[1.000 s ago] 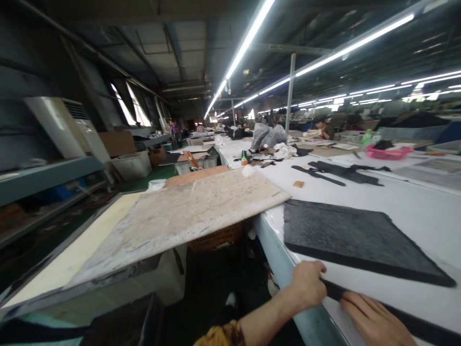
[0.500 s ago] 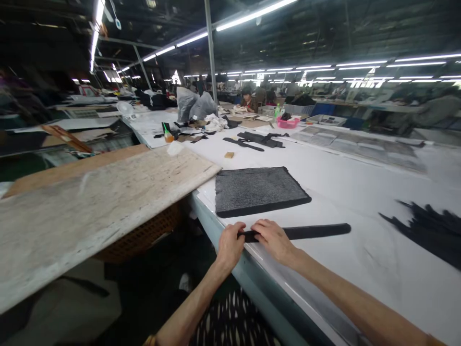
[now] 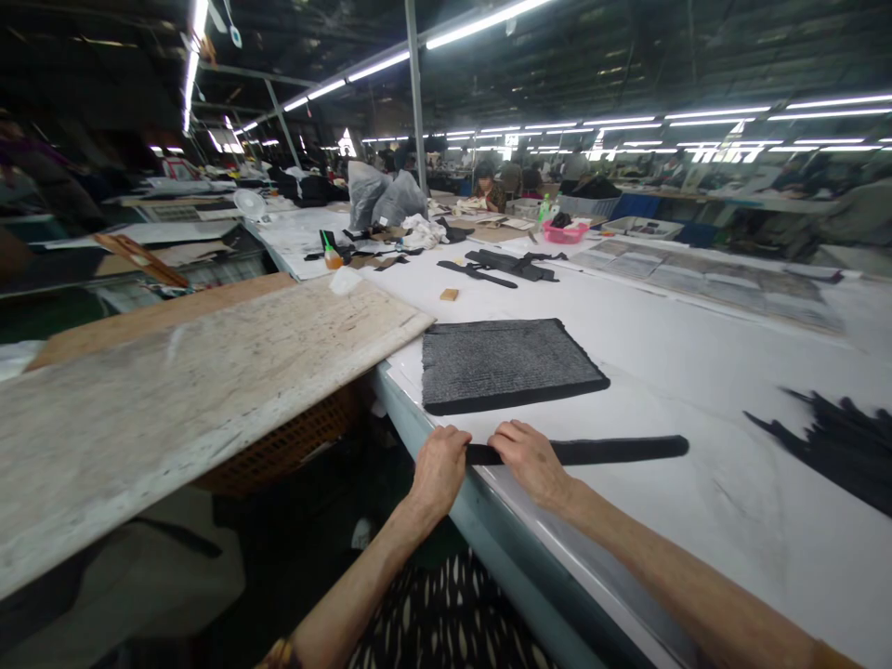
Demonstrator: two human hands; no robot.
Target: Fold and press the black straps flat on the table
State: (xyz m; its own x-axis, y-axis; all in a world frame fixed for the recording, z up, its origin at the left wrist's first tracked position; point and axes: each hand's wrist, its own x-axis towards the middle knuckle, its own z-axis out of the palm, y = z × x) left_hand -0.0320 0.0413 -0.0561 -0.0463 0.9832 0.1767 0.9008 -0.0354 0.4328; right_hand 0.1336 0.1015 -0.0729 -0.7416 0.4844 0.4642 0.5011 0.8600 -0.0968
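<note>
A long black fabric strip point(image 3: 620, 451) lies on the white table, its left end close to the table's edge. My left hand point(image 3: 442, 469) is closed on that left end, with the fingers curled over it. A short way to the right, my right hand point(image 3: 530, 460) grips the same strip from above, fingers bent and partly hiding it. Its far right part rests flat on the table. Just beyond my hands is a grey textured fabric panel point(image 3: 512, 362) with a black border along its near edge.
To the left, a pale worn board point(image 3: 209, 381) overlaps the table corner. Black fabric pieces point(image 3: 829, 446) are heaped at the right. A small tan block point(image 3: 450, 295), more black strips point(image 3: 512, 265), a pink basket point(image 3: 564, 229) and grey bags point(image 3: 386, 197) stand further back.
My left hand has shifted slightly left, widening the gap between my hands and baring more of the strip there. My right hand stays on the strip. The view has turned slightly.
</note>
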